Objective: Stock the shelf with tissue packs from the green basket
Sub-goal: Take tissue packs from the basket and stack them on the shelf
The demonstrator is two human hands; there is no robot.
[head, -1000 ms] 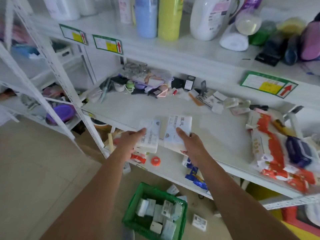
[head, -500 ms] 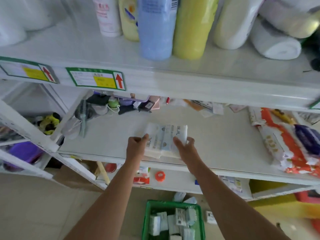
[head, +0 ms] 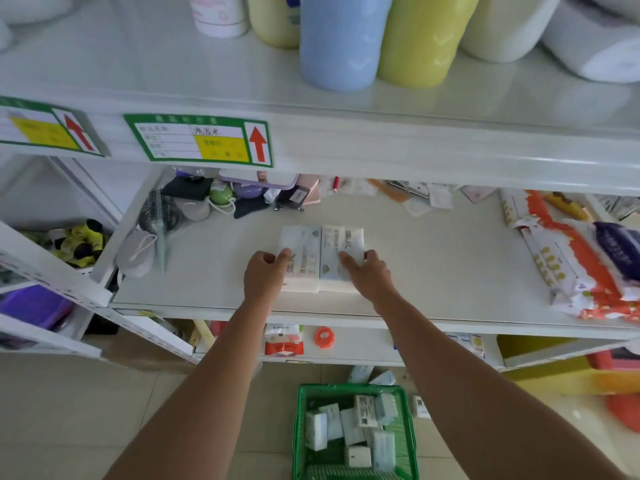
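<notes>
A white soft tissue pack [head: 300, 263] is gripped by the left hand [head: 263, 276], and a pale blue tissue pack [head: 341, 249], touching its side, is gripped by the right hand [head: 369, 276], a thumb being laid on each. Both are rested flat on the white shelf board [head: 433, 265]. The green plastic mesh basket [head: 349, 387], in which more packs are kept, is seen on the floor below this board.
</notes>
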